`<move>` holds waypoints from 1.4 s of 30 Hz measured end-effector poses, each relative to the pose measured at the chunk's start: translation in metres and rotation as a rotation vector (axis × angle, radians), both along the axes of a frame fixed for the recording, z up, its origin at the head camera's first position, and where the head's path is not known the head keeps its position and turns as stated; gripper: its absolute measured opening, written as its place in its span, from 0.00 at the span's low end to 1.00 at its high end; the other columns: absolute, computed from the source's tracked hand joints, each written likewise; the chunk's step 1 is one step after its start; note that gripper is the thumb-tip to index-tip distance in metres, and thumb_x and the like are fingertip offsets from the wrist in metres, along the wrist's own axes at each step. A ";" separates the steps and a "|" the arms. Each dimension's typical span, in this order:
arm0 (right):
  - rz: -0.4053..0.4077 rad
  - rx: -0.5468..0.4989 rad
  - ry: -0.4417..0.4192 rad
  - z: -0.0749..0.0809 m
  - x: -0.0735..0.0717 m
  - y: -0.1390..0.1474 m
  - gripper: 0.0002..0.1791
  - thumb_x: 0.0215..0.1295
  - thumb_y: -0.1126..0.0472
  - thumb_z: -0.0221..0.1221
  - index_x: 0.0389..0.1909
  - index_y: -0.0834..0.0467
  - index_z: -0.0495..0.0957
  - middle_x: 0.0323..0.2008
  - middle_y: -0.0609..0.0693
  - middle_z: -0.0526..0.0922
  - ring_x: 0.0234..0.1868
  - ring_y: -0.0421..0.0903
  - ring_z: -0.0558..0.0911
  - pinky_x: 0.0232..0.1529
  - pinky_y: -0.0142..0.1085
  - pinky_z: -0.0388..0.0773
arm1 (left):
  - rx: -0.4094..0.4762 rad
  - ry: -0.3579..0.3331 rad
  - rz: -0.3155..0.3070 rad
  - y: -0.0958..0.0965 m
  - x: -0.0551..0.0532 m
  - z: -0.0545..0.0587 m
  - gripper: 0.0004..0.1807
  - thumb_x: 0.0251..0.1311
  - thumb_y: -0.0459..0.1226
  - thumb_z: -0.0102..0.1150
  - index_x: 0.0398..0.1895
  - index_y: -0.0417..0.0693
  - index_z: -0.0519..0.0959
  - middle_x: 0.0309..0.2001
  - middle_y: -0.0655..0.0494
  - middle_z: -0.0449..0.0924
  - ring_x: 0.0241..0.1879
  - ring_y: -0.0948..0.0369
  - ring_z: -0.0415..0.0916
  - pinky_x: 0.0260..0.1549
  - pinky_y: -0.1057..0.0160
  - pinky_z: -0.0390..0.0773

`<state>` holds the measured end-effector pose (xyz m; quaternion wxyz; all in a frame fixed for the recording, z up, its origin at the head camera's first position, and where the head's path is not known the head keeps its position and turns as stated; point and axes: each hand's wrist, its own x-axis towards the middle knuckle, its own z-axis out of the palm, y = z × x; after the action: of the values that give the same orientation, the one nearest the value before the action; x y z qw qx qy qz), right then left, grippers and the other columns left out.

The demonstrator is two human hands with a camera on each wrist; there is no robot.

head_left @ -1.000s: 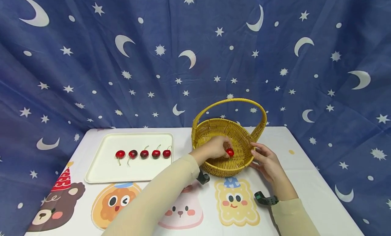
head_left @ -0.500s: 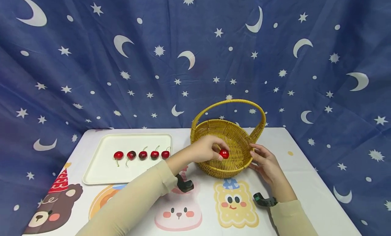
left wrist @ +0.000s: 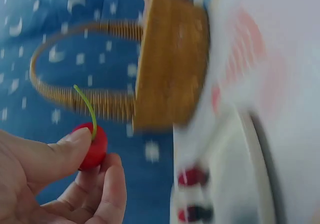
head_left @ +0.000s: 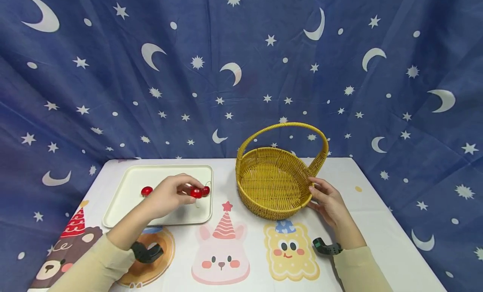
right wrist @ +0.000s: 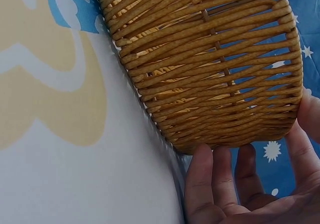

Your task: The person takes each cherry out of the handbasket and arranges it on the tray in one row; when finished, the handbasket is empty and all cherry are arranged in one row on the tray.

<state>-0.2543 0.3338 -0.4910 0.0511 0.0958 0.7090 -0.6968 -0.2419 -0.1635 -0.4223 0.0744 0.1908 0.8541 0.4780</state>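
My left hand (head_left: 170, 196) pinches a red cherry (left wrist: 99, 151) between thumb and fingers, its green stem curving upward in the left wrist view. In the head view it is over the right part of a white tray (head_left: 151, 173). Another cherry (head_left: 206, 191) lies on the tray just beyond the held one, and one more cherry (head_left: 146, 191) shows left of the hand; the hand hides others between. My right hand (head_left: 328, 202) holds the right rim of a yellow wicker basket (head_left: 269, 211), with fingertips (right wrist: 199, 166) against its outer wall. No cherry shows inside the basket.
The basket's tall arched handle (head_left: 283, 125) rises above it. A white tablecloth (head_left: 381, 241) with cartoon prints covers the table, and a blue star-and-moon curtain (head_left: 241, 95) hangs close behind. Each wrist wears a dark strap (head_left: 327, 246).
The left hand has moved left with the cherry, from inside the basket to over the tray, and now covers some of the cherries there. The right hand has stayed at the basket's rim.
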 end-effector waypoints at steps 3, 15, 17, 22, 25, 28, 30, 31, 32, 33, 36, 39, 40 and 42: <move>0.003 0.001 0.007 0.000 0.000 0.000 0.27 0.79 0.55 0.64 0.75 0.48 0.74 0.54 0.41 0.77 0.57 0.42 0.81 0.52 0.39 0.86 | -0.028 -0.008 0.087 -0.039 0.003 -0.007 0.19 0.60 0.24 0.71 0.55 0.39 0.86 0.51 0.42 0.87 0.42 0.58 0.86 0.37 0.65 0.86; 0.005 0.006 0.018 0.001 0.001 0.000 0.26 0.79 0.53 0.63 0.74 0.47 0.75 0.54 0.41 0.77 0.55 0.40 0.80 0.52 0.38 0.85 | -0.305 0.017 0.272 -0.147 -0.008 -0.031 0.20 0.59 0.24 0.69 0.56 0.33 0.83 0.51 0.33 0.86 0.42 0.54 0.85 0.32 0.67 0.82; 0.005 0.006 0.021 0.001 0.001 0.000 0.26 0.79 0.53 0.63 0.74 0.48 0.74 0.54 0.41 0.77 0.54 0.40 0.80 0.52 0.38 0.85 | -0.319 0.013 0.284 -0.151 -0.010 -0.034 0.20 0.58 0.23 0.69 0.56 0.33 0.83 0.51 0.32 0.85 0.42 0.52 0.85 0.33 0.64 0.81; 0.001 0.006 0.016 -0.001 0.001 0.001 0.27 0.79 0.54 0.63 0.75 0.48 0.73 0.55 0.41 0.77 0.55 0.41 0.80 0.52 0.38 0.85 | -0.340 -0.017 0.309 -0.157 -0.018 -0.042 0.21 0.57 0.23 0.70 0.56 0.33 0.83 0.54 0.30 0.83 0.44 0.47 0.83 0.37 0.58 0.80; 0.003 0.006 0.015 -0.002 0.001 0.001 0.27 0.79 0.54 0.63 0.76 0.49 0.73 0.55 0.42 0.77 0.56 0.41 0.80 0.52 0.38 0.86 | -0.355 -0.033 0.306 -0.159 -0.021 -0.046 0.20 0.57 0.23 0.70 0.55 0.33 0.83 0.54 0.29 0.83 0.44 0.46 0.82 0.38 0.54 0.83; 0.007 0.007 0.019 -0.002 0.000 0.001 0.27 0.80 0.55 0.62 0.76 0.49 0.73 0.56 0.42 0.76 0.57 0.42 0.81 0.52 0.38 0.86 | -0.367 -0.031 0.289 -0.162 -0.024 -0.048 0.19 0.57 0.23 0.70 0.53 0.32 0.83 0.52 0.30 0.83 0.44 0.46 0.82 0.40 0.51 0.85; 0.007 0.007 0.019 -0.001 0.000 0.000 0.27 0.80 0.55 0.61 0.76 0.50 0.72 0.56 0.43 0.76 0.58 0.42 0.81 0.53 0.38 0.86 | -0.376 -0.029 0.281 -0.163 -0.024 -0.049 0.19 0.56 0.22 0.70 0.52 0.32 0.83 0.51 0.30 0.83 0.44 0.45 0.82 0.40 0.50 0.86; 0.007 0.008 0.017 -0.001 0.000 0.000 0.26 0.80 0.56 0.61 0.76 0.49 0.72 0.57 0.42 0.76 0.57 0.42 0.80 0.53 0.38 0.86 | -0.377 -0.032 0.280 -0.163 -0.024 -0.049 0.19 0.56 0.22 0.70 0.52 0.32 0.83 0.51 0.30 0.83 0.44 0.45 0.82 0.40 0.50 0.86; 0.008 0.009 0.015 -0.001 0.000 0.000 0.27 0.80 0.56 0.61 0.76 0.49 0.72 0.57 0.42 0.76 0.57 0.42 0.80 0.53 0.38 0.85 | -0.381 -0.034 0.281 -0.164 -0.024 -0.048 0.19 0.56 0.22 0.70 0.52 0.32 0.83 0.52 0.30 0.83 0.45 0.45 0.81 0.40 0.50 0.86; 0.009 0.010 0.014 -0.001 0.000 0.000 0.27 0.80 0.55 0.62 0.76 0.49 0.72 0.57 0.42 0.76 0.57 0.42 0.80 0.52 0.38 0.85 | -0.383 -0.040 0.282 -0.164 -0.024 -0.047 0.19 0.56 0.22 0.70 0.53 0.32 0.83 0.52 0.30 0.83 0.45 0.44 0.81 0.40 0.50 0.86; 0.006 0.011 0.009 0.000 0.000 0.000 0.28 0.80 0.54 0.62 0.77 0.49 0.72 0.57 0.42 0.76 0.58 0.42 0.80 0.53 0.38 0.85 | -0.389 -0.055 0.287 -0.164 -0.025 -0.046 0.20 0.56 0.22 0.70 0.54 0.33 0.83 0.54 0.29 0.82 0.46 0.44 0.80 0.40 0.50 0.87; 0.006 0.011 0.013 -0.001 0.000 0.000 0.29 0.80 0.54 0.62 0.77 0.50 0.71 0.57 0.42 0.76 0.58 0.42 0.80 0.53 0.38 0.85 | -0.386 -0.068 0.289 -0.164 -0.025 -0.046 0.21 0.56 0.23 0.71 0.55 0.33 0.83 0.55 0.29 0.81 0.46 0.43 0.79 0.41 0.49 0.87; 0.004 0.011 0.013 -0.001 0.000 0.000 0.29 0.80 0.54 0.62 0.77 0.51 0.71 0.57 0.42 0.76 0.58 0.42 0.80 0.53 0.38 0.85 | -0.385 -0.070 0.288 -0.164 -0.025 -0.047 0.21 0.56 0.23 0.71 0.55 0.33 0.83 0.55 0.29 0.81 0.47 0.43 0.79 0.42 0.49 0.87; 0.004 0.011 0.015 -0.001 0.000 0.000 0.29 0.80 0.54 0.62 0.77 0.50 0.71 0.56 0.42 0.76 0.57 0.42 0.80 0.53 0.38 0.85 | -0.382 -0.066 0.285 -0.164 -0.026 -0.047 0.21 0.56 0.23 0.71 0.55 0.34 0.83 0.55 0.29 0.82 0.47 0.43 0.80 0.42 0.49 0.87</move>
<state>-0.2538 0.3339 -0.4919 0.0466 0.0898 0.7134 -0.6934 -0.2675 -0.3280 -0.4697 0.0691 0.0351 0.9445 0.3193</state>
